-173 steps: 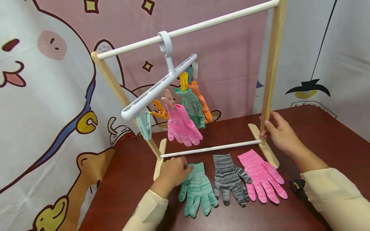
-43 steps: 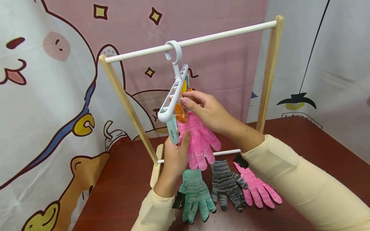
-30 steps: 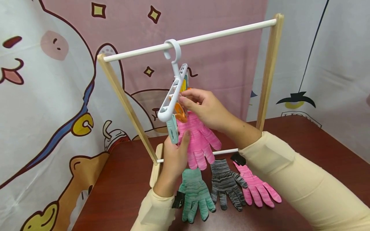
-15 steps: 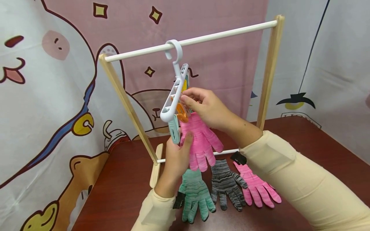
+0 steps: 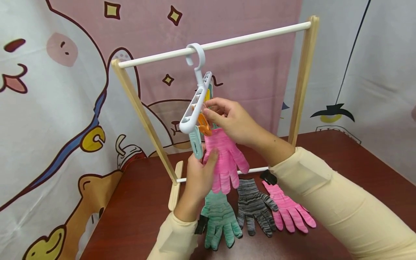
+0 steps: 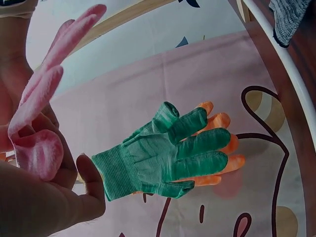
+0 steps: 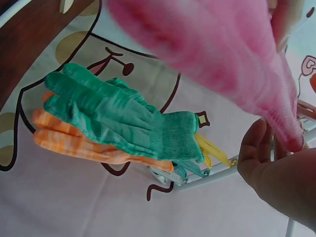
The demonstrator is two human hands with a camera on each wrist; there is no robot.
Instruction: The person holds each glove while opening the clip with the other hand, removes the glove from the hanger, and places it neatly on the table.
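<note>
Hanger (image 5: 199, 76), turned since earlier | pink glove (image 5: 224, 155), below right hand (image 5: 232, 117), against left hand (image 5: 199, 177) | left, gripping its edge | right, I judge, pinching pink peg (image 7: 307, 109)

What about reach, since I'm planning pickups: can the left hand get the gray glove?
Probably yes, once the left hand releases the pink glove; the gray glove lies uncovered on the table.

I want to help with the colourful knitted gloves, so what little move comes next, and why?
Perhaps the left hand should gently ease the upper pink knitted glove downward: that hand holds it, while the right hand pinches the pink plastic clip by the cuff. I can't see whether the clip grips it.
</note>
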